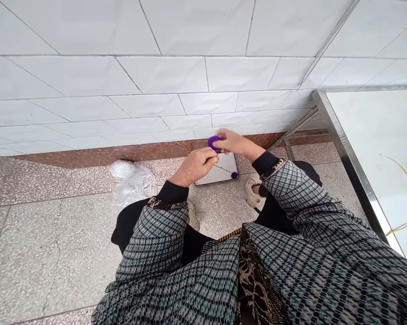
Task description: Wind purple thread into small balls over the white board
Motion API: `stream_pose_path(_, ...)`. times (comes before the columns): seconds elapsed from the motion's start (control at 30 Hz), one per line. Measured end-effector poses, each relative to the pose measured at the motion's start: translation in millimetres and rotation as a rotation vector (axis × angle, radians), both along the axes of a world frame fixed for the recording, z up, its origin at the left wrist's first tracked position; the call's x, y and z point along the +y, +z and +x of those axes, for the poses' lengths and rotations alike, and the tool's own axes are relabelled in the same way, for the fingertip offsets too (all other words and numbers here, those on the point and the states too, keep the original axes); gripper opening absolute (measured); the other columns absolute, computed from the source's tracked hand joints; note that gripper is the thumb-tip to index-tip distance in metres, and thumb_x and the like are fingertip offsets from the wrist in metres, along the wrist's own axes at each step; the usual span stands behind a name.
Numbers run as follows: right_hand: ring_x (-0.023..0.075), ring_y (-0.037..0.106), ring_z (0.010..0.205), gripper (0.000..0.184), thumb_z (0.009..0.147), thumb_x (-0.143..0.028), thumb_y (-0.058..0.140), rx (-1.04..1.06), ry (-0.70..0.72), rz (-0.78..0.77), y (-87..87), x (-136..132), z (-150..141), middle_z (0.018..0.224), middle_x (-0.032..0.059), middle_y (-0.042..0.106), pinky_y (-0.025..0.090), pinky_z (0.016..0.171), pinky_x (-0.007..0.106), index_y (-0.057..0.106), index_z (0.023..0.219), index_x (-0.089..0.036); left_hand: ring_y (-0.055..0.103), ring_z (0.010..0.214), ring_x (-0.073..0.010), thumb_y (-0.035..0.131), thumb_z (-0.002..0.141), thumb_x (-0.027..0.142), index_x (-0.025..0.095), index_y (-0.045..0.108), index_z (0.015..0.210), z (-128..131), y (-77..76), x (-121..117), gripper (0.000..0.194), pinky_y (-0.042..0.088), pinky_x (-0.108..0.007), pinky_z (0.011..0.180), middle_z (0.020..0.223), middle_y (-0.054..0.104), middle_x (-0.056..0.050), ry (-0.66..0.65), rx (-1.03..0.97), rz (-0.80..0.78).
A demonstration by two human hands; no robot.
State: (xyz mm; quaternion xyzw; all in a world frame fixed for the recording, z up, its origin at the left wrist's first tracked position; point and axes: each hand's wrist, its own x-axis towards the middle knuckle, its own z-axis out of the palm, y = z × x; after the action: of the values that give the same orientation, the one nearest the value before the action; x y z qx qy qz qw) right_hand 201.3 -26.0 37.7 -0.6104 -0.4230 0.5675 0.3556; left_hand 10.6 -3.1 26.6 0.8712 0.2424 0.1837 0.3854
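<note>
A small round purple ball [213,143], fuzzy like a yarn pom-pom, is gripped in the fingers of my right hand [231,141]. Close below it, my left hand [199,163] is closed in a pinch, its fingertips near the ball. What those fingertips hold, if anything, is too small to make out. Beneath both hands a flat white board or box lid [210,175] with a dark edge lies on the floor, partly covered by them. On its right corner rests a second purple ball [234,175], and a thin dark line runs from it toward my left hand.
Left of the board, a clear plastic bag [130,185] lies on the speckled floor [84,239] with white cord or yarn [122,169]. A metal-framed table [352,167] stands at the right, with yellow wire [404,225] on top. The tiled wall [169,74] rises just ahead.
</note>
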Motion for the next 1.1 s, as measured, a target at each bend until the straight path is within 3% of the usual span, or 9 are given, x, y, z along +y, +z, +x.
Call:
stream_pose_path(0.17,0.0088,0.058,0.051,0.010,0.096,-0.013,0.068,0.116,0.318,-0.123,8.9,-8,3,0.068,-0.0016,0.065,0.049,0.045,0.017,0.064,0.105,-0.015,0.060,0.080,-0.0196,0.055,0.092,0.027,0.020,0.062,0.077,-16,7.2,13,0.018,0.050,-0.032,0.081,0.082,0.068,-0.005,0.288,-0.022,-0.020)
stream_pose_path(0.37,0.0085,0.065,0.061,0.038,0.087,-0.023,0.082,0.589,0.248,0.004,10.9,-7,6,0.082,-0.0014,0.070,0.056,0.057,0.019,0.058,0.117,-0.016,0.057,0.076,-0.0187,0.055,0.092,0.029,0.019,0.064,0.078,-15,-5.8,17,0.020,0.045,-0.031,0.076,0.076,0.067,-0.002,0.458,0.066,-0.169)
stream_pose_path(0.47,0.0088,0.067,0.069,0.049,0.080,-0.027,0.089,0.640,0.184,0.078,11.5,-6,7,0.083,-0.0018,0.067,0.057,0.063,0.019,0.058,0.116,-0.016,0.059,0.079,-0.0200,0.054,0.092,0.029,0.019,0.063,0.077,-9,-9.5,12,0.020,0.045,-0.032,0.077,0.080,0.068,-0.003,0.326,0.115,-0.090)
stream_pose_path(0.57,0.0074,0.064,0.068,0.041,0.083,-0.026,0.086,0.569,0.099,0.093,11.4,-3,5,0.080,-0.0030,0.064,0.055,0.062,0.017,0.057,0.110,-0.017,0.058,0.077,-0.0200,0.052,0.093,0.029,0.020,0.060,0.075,-4,-7.3,4,0.022,0.044,-0.033,0.077,0.078,0.065,-0.004,0.094,0.128,-0.034)
stream_pose_path(0.73,0.0070,0.053,0.056,0.022,0.091,-0.009,0.070,0.127,-0.034,0.070,-3.1,6,0,0.069,-0.0043,0.059,0.046,0.049,0.015,0.054,0.102,-0.019,0.059,0.076,-0.0192,0.053,0.095,0.029,0.020,0.060,0.074,-2,-0.2,-2,0.025,0.047,-0.034,0.078,0.077,0.064,-0.004,-0.061,0.115,-0.019)
stream_pose_path(0.83,0.0081,0.054,0.056,0.024,0.084,-0.002,0.072,-0.036,0.143,0.037,-12.2,7,3,0.069,-0.0024,0.061,0.045,0.047,0.016,0.057,0.095,-0.018,0.060,0.081,-0.0199,0.056,0.093,0.027,0.020,0.063,0.077,-9,3.4,3,0.019,0.049,-0.034,0.081,0.082,0.067,-0.005,0.082,0.051,0.008)
stream_pose_path(0.97,0.0074,0.056,0.057,0.020,0.082,-0.005,0.076,0.141,0.475,-0.022,-4.4,2,8,0.072,-0.0017,0.063,0.047,0.050,0.016,0.065,0.097,-0.014,0.059,0.082,-0.0184,0.058,0.088,0.023,0.021,0.061,0.077,-21,1.7,17,0.011,0.049,-0.032,0.083,0.082,0.065,-0.004,0.339,-0.094,0.004)
stream_pose_path(1.03,0.0060,0.059,0.060,0.025,0.088,-0.011,0.075,0.318,0.420,0.020,7.2,-1,8,0.081,-0.0016,0.065,0.049,0.054,0.015,0.063,0.110,-0.013,0.055,0.073,-0.0163,0.057,0.089,0.024,0.021,0.060,0.077,-22,-2.6,21,0.013,0.048,-0.031,0.076,0.075,0.059,-0.002,0.432,-0.147,-0.101)
stream_pose_path(1.1,0.0040,0.065,0.067,0.028,0.098,-0.016,0.066,0.445,0.231,0.126,19.1,0,5,0.092,-0.0017,0.065,0.050,0.061,0.014,0.057,0.124,-0.013,0.052,0.066,-0.0146,0.055,0.092,0.024,0.020,0.060,0.077,-19,-6.7,20,0.017,0.046,-0.030,0.072,0.069,0.055,0.000,0.488,-0.140,-0.201)
